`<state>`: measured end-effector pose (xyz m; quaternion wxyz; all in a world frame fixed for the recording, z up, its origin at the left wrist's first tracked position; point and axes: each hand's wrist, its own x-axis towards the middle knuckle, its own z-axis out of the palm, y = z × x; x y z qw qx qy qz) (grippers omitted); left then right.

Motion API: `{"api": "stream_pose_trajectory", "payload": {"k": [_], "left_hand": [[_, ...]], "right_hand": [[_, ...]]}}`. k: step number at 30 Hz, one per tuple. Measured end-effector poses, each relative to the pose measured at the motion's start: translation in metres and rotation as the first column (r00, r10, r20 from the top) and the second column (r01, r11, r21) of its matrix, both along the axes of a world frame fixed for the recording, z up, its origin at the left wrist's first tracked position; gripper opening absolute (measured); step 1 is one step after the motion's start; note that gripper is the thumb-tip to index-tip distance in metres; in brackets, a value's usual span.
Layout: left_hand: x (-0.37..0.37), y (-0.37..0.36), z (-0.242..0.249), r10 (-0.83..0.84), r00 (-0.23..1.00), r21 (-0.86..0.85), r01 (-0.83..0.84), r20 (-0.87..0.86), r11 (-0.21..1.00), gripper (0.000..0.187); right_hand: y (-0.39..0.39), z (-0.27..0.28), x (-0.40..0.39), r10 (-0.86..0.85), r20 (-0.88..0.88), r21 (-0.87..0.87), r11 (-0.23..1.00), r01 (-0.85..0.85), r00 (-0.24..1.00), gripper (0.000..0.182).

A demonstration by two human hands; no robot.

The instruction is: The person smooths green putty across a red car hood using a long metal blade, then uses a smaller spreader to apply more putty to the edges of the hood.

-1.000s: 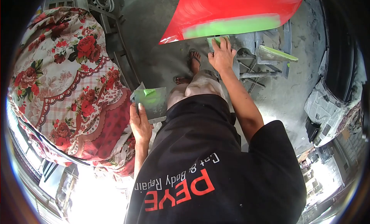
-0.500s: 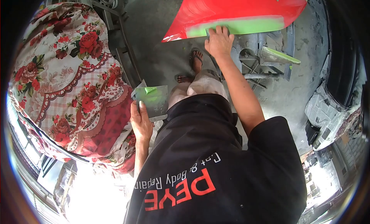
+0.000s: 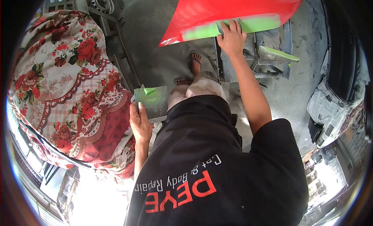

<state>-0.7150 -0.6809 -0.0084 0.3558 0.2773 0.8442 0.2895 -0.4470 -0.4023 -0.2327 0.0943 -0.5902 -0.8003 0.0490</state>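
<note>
My left hand (image 3: 140, 123) is closed on the edge of a flat, greyish mixing board (image 3: 153, 109), thumb on top. A small heap of bright green putty (image 3: 149, 91) lies at the board's far edge, with thinner green smears below it. At the top, my right hand (image 3: 233, 38) presses a dark grey spreader (image 3: 221, 28) against a red car body panel (image 3: 210, 10). The fingers cover much of the spreader. Under it runs a light green band of putty (image 3: 258, 24) along the panel's near edge.
A floral cloth (image 3: 66, 82) covers a large object on the left. Beside it are a dark metal frame (image 3: 120, 43) and a wheel (image 3: 102, 3). Under the panel is a stand holding a green-edged piece (image 3: 278, 55). A dark car part (image 3: 344, 66) is at the right.
My right hand has moved right along the green band with the spreader. The panel appears slightly lower and further left in view. My left hand still holds the board.
</note>
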Motion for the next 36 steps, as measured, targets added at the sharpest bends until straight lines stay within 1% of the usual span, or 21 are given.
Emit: {"api": "stream_pose_trajectory", "payload": {"k": [1, 6, 8, 10, 11, 13, 14, 16, 17, 19, 20, 21, 22, 23, 25, 27, 28, 30, 32, 35, 36], "left_hand": [[-0.001, 0.001, 0.000, -0.058, 0.997, 0.021, 0.059, -0.057, 0.998, 0.031], [-0.003, 0.003, -0.001, -0.061, 0.997, -0.002, 0.061, -0.045, 0.998, 0.031], [-0.002, 0.009, -0.001, -0.063, 0.997, -0.003, 0.063, -0.041, 0.998, 0.030], [0.001, 0.015, 0.004, -0.008, 1.000, -0.003, 0.008, 0.023, 1.000, 0.030], [0.001, 0.016, 0.003, -0.008, 1.000, -0.004, 0.008, 0.023, 1.000, 0.030], [-0.001, 0.016, 0.002, -0.070, 0.997, 0.042, 0.071, -0.037, 0.997, 0.030], [0.000, 0.016, 0.002, -0.071, 0.997, 0.042, 0.072, -0.035, 0.996, 0.030], [0.002, 0.018, 0.002, -0.005, 1.000, 0.025, 0.004, 0.029, 1.000, 0.030], [0.003, 0.018, 0.002, -0.007, 0.999, 0.027, 0.006, 0.032, 1.000, 0.030], [0.002, 0.021, -0.001, -0.080, 0.989, 0.118, 0.095, -0.123, 0.989, 0.030], [0.004, 0.023, -0.003, -0.070, 0.989, 0.120, 0.085, -0.128, 0.989, 0.030], [0.006, 0.020, 0.004, -0.013, 0.999, 0.048, 0.014, -0.030, 0.999, 0.030], [0.006, 0.020, 0.008, 0.046, 0.997, -0.015, -0.045, 0.064, 0.999, 0.031], [0.004, 0.028, 0.003, 0.040, 0.997, 0.014, -0.041, 0.061, 0.999, 0.031], [0.003, 0.024, 0.004, -0.081, 0.996, 0.039, 0.082, -0.038, 0.996, 0.030], [0.002, 0.021, 0.004, -0.040, 0.999, 0.015, 0.040, -0.002, 0.999, 0.031], [0.002, 0.021, 0.004, -0.003, 0.999, 0.003, 0.003, 0.037, 1.000, 0.031], [0.001, 0.020, 0.003, -0.002, 1.000, -0.010, 0.002, 0.025, 1.000, 0.031], [0.001, 0.020, 0.002, -0.003, 1.000, -0.024, 0.004, 0.017, 1.000, 0.032], [0.000, 0.022, -0.001, 0.022, 0.998, -0.049, -0.019, 0.066, 0.999, 0.033], [-0.001, 0.022, -0.003, -0.017, 0.999, -0.021, 0.018, 0.028, 1.000, 0.034]], "right_hand": [[0.004, 0.000, 0.000, -0.004, -0.001, -0.004, 1.000, 0.004, 1.000, 0.055], [0.001, 0.000, 0.003, -0.003, 0.038, -0.146, 0.989, 0.008, 0.999, 0.058], [-0.009, 0.000, 0.008, -0.001, 0.032, -0.155, 0.988, 0.006, 0.999, 0.059], [-0.023, -0.004, 0.014, 0.012, 0.031, -0.175, 0.985, -0.006, 0.999, 0.063], [-0.031, -0.006, 0.018, 0.012, 0.031, -0.176, 0.984, -0.006, 0.999, 0.063], [-0.045, -0.013, 0.026, 0.022, 0.022, -0.226, 0.974, -0.016, 1.000, 0.066], [-0.052, -0.018, 0.031, 0.045, 0.019, -0.194, 0.980, -0.040, 0.999, 0.069], [-0.067, -0.031, 0.040, 0.020, 0.002, -0.224, 0.974, -0.019, 1.000, 0.069], [-0.073, -0.036, 0.044, -0.004, -0.019, -0.257, 0.966, -0.001, 1.000, 0.069], [-0.058, -0.015, 0.036, 0.019, -0.039, -0.186, 0.982, -0.026, 0.999, 0.067], [-0.049, -0.004, 0.026, -0.001, -0.071, -0.123, 0.992, -0.008, 0.997, 0.064], [-0.059, 0.010, 0.020, -0.036, -0.096, -0.092, 0.995, 0.027, 0.995, 0.062], [-0.049, 0.010, 0.015, 0.012, -0.069, 0.022, 1.000, -0.011, 0.998, 0.060], [-0.030, 0.009, 0.009, 0.010, -0.072, 0.051, 0.999, -0.006, 0.997, 0.060], [-0.020, 0.007, 0.000, -0.016, -0.060, -0.030, 0.999, 0.014, 0.998, 0.059], [-0.003, 0.003, -0.006, -0.017, -0.047, -0.006, 1.000, 0.017, 0.999, 0.056], [0.005, 0.003, -0.009, -0.033, -0.005, -0.051, 0.998, 0.033, 0.999, 0.054], [0.014, 0.008, -0.014, -0.058, 0.055, -0.111, 0.992, 0.064, 0.997, 0.052], [0.013, 0.011, -0.014, -0.036, 0.077, -0.149, 0.988, 0.047, 0.996, 0.052], [-0.001, 0.016, -0.009, -0.006, 0.091, -0.204, 0.979, 0.024, 0.996, 0.049], [-0.011, 0.017, -0.008, 0.005, 0.078, -0.226, 0.974, 0.012, 0.997, 0.046]]}}
